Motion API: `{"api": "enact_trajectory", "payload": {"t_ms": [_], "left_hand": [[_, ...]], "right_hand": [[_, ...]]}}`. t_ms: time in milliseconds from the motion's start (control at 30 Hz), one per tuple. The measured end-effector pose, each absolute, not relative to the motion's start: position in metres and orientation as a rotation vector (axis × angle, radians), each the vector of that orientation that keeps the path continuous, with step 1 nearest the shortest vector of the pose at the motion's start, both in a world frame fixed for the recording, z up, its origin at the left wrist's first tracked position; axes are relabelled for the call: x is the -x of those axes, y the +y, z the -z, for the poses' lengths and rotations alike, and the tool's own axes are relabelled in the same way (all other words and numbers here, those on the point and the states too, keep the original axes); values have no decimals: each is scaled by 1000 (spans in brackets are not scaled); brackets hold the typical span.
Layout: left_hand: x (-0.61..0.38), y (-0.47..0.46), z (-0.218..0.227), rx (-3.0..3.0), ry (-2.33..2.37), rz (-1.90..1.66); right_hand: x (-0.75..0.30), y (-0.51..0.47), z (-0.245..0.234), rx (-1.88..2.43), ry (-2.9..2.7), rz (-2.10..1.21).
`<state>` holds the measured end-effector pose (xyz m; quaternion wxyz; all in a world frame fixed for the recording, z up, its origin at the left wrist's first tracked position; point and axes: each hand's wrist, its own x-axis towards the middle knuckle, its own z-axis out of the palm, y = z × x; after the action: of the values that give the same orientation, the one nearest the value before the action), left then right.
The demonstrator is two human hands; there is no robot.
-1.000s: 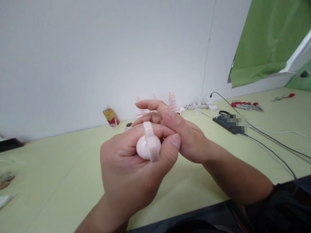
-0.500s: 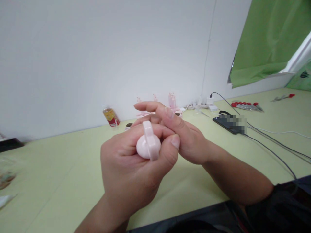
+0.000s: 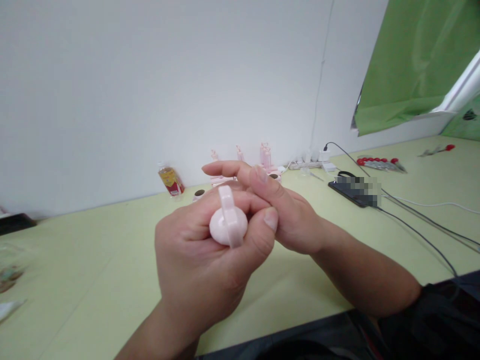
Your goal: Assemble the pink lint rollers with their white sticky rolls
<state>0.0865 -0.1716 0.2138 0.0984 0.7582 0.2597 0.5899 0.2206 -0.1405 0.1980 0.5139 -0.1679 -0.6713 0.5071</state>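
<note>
My left hand (image 3: 210,255) is wrapped round a pale pink thing (image 3: 227,226), whose exact kind I cannot make out. Its rounded end points towards me, with a flat, narrow bar running across it and sticking up past the top. The rest is hidden inside the fist. Just beyond, my right hand (image 3: 279,205) lies against the fingers of the left, its forefinger stretched out to the left and its thumb laid on top. Whether the right palm touches the far end of the pink thing is hidden.
On the pale green table (image 3: 112,280), a bottle with a yellow and red label (image 3: 171,180) stands by the wall. Several pink tubes (image 3: 265,156) stand behind my hands. At right lie a black phone (image 3: 348,192) with cables, a power strip (image 3: 307,164) and red-tipped items (image 3: 378,162).
The bar on the pink thing has tilted slightly to the left. My right forefinger has shifted a little left and down; the left hand keeps its grip.
</note>
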Motion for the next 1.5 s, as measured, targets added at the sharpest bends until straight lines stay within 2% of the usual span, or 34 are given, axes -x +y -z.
{"api": "enact_trajectory", "payload": {"t_ms": [667,1500], "left_hand": [[-87,-172,-212,-2230,840,-1774],[-88,-171,-212,-2165,799,-1756]], "right_hand": [[-214,-140,-196,344,-1550,-1348],[-214,-146,-194,286,-1603,-1271]]}}
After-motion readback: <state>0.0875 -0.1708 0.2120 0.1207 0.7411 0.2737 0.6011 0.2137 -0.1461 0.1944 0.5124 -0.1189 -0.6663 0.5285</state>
